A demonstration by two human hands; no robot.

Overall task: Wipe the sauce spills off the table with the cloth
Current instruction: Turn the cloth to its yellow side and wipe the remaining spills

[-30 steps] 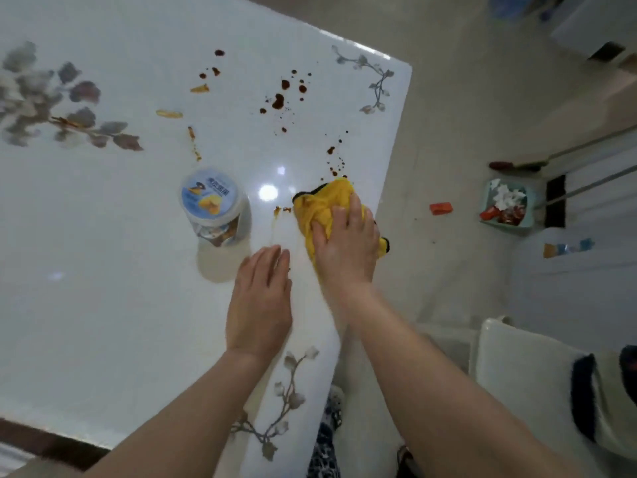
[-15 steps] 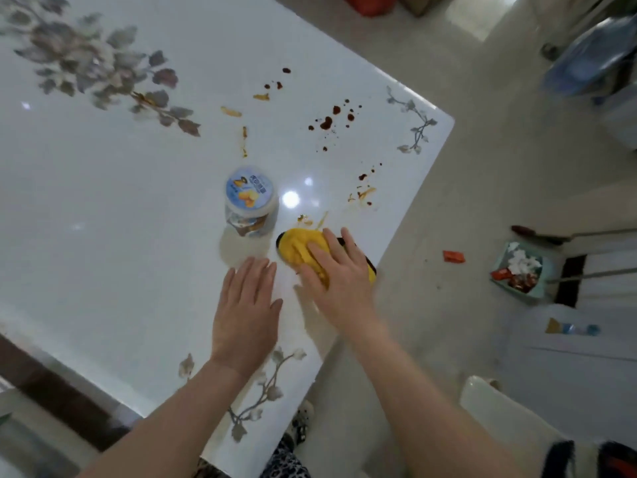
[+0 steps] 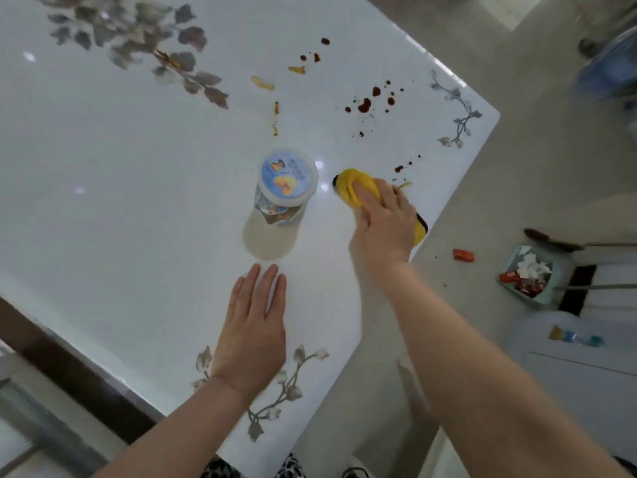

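The right hand [image 3: 384, 224] presses down on a bunched yellow cloth [image 3: 353, 188], fingers curled over its top and grasping it against the white glossy counter [image 3: 120, 201]. The cloth lies close to the counter's right edge, about midway along it, and a dark trim of the cloth shows from under the heel of the hand right at that edge. Just beyond the cloth, toward the far right corner, a small yellowish smear [image 3: 404, 185] touches the fingers' side, and a few dark brown drops [image 3: 400, 168] sit near it. Farther on, a larger cluster of dark brown sauce spots [image 3: 365, 105] spreads near the far right corner, beside a grey printed floral sprig [image 3: 460, 115]. More orange-brown streaks [image 3: 263, 83] and dark dots [image 3: 315, 57] lie toward the far edge, and one thin streak [image 3: 275, 119] runs down toward the jar.

A clear plastic jar with a pale blue printed lid [image 3: 287, 177] stands upright just left of the cloth, apart from it, with its shadow falling toward the near edge.

The left hand [image 3: 253, 326] lies flat on the counter, palm down, fingers straight and together, holding nothing, near the near right corner, where another floral print [image 3: 286, 391] shows beside the wrist.

On the floor right of the counter are a small orange wrapper [image 3: 463, 255] and a pale green bin [image 3: 527, 274] full of paper and wrappers.
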